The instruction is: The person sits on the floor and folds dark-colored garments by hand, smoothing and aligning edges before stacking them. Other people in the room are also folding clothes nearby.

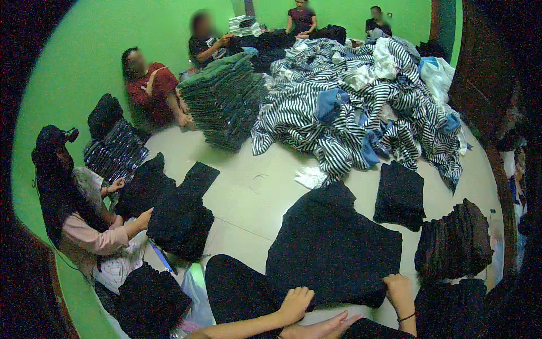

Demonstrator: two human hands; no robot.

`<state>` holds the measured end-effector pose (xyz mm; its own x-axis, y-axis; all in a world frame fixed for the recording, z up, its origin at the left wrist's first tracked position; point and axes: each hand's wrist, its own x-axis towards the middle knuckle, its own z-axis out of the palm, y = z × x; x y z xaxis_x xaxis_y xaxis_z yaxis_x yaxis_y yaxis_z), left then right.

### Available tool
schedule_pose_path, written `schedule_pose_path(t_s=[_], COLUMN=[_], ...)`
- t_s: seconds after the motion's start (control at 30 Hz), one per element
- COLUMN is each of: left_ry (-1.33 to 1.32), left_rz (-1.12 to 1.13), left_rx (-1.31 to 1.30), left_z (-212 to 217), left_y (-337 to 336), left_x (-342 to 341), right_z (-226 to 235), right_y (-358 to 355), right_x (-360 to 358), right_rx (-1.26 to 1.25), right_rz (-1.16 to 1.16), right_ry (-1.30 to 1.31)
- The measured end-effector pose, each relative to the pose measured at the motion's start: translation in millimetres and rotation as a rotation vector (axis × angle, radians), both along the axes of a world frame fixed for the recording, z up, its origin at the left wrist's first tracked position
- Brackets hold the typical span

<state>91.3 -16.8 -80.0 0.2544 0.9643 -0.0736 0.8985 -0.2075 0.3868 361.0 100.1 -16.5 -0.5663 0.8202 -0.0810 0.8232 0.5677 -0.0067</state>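
Observation:
A large black cloth garment lies spread on the floor before me; its exact kind does not show. My left hand is closed on its near edge, fingers curled into the fabric. At the near right corner my right hand, with a dark band at the wrist, also grips the cloth between bent fingers. Another black piece of cloth lies to the left, partly beneath or joined to the garment; I cannot tell which. My bare feet rest between my arms.
To the right are a folded black garment and a stack of dark folded garments. Beyond lies a heap of striped clothes beside a tall folded stack. A co-worker handles black cloth at left; several people sit farther back.

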Motion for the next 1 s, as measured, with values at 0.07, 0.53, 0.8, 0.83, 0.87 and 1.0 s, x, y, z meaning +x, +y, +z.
schedule_pose_path(t_s=[0.07,0.53,0.8,0.83,0.87,1.0], left_ry=[0.037,-0.258,-0.250,-0.204,-0.256,-0.332], left_rz=[0.065,-0.151,0.389,0.347,0.377,0.513], left_rx=[0.002,-0.302,-0.293,-0.198,-0.161,-0.253], left_z=[11.2,86.6,13.4,5.0,-0.9,-6.8], left_y=[-3.9,50.8,88.7,83.1,80.6,73.3], left_x=[-8.0,-90.2,-84.9,-84.0,-87.0,-100.2], right_z=[-2.5,-20.3,-83.8,-92.5,-97.8,-97.9], right_y=[-0.6,-0.4,23.1,19.5,13.3,8.9], right_x=[13.3,53.6,46.4,42.0,40.8,43.1], right_rx=[-0.009,-0.618,-0.407,-0.293,-0.226,-0.405], right_rz=[-0.039,-0.298,-0.651,-0.612,-0.634,-0.698], right_ry=[0.032,0.154,0.675,0.682,0.634,0.765])
